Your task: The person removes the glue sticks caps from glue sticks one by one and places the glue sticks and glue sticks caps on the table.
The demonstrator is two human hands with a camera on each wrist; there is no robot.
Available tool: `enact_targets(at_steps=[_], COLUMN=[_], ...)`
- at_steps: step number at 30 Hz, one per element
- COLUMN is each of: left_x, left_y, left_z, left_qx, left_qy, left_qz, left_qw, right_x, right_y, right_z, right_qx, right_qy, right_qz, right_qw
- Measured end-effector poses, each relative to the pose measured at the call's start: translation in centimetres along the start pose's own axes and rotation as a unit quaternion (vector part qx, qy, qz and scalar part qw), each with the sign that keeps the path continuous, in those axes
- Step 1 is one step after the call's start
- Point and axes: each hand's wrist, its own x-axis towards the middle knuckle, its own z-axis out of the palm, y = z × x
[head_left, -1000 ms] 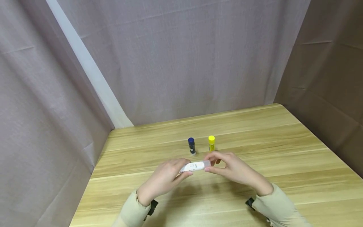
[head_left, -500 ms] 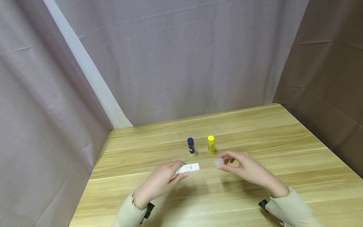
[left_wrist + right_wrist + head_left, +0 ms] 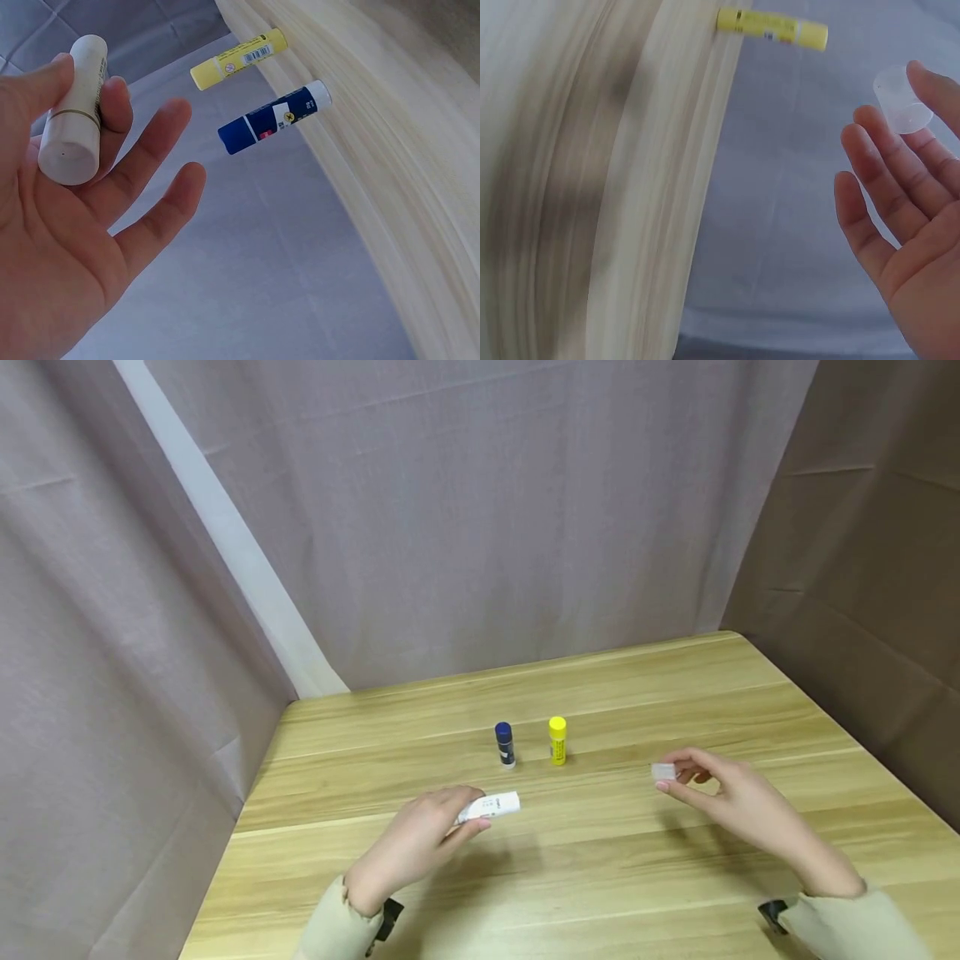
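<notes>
My left hand (image 3: 420, 831) pinches a white glue stick (image 3: 491, 806) between thumb and index finger, held level above the table with its uncapped end to the right. The left wrist view shows the round base of this glue stick (image 3: 75, 124) facing the camera, the other fingers spread loosely. Off to the right, my right hand (image 3: 738, 797) pinches a translucent cap (image 3: 663, 772) by thumb and fingertips. In the right wrist view the cap (image 3: 900, 101) looks hollow and clear.
A dark blue glue stick (image 3: 506, 747) and a yellow glue stick (image 3: 557, 742) stand upright, capped, beyond the hands on the wooden table (image 3: 360, 752). Grey curtains (image 3: 480, 527) hang behind and at the left; a brown one (image 3: 870, 552) hangs at the right.
The cap has come off the white glue stick, and my right hand has carried it away to the right. My left hand has shifted slightly left with the glue stick.
</notes>
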Motion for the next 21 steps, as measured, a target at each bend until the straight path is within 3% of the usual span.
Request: enact_targets(at_steps=[7,15,21], left_x=[-0.2,-0.4,-0.3], left_y=[0.1,0.1,0.2], left_z=[0.0,0.4,0.5], left_qx=[-0.008,-0.012,-0.01], left_qy=[0.0,0.0,-0.005], left_qz=[-0.005,-0.006,-0.003], left_qw=[0.9999,0.9999,0.9999], right_x=[-0.9,-1.8,-1.9], right_y=[2.0,3.3,3.9], right_z=[-2.0,-2.8,-2.6], right_qx=[-0.058,-0.078,-0.09], right_qy=[0.041,0.041,0.045], right_qz=[-0.018,-0.007,-0.026], right_qw=[0.997,0.996,0.995])
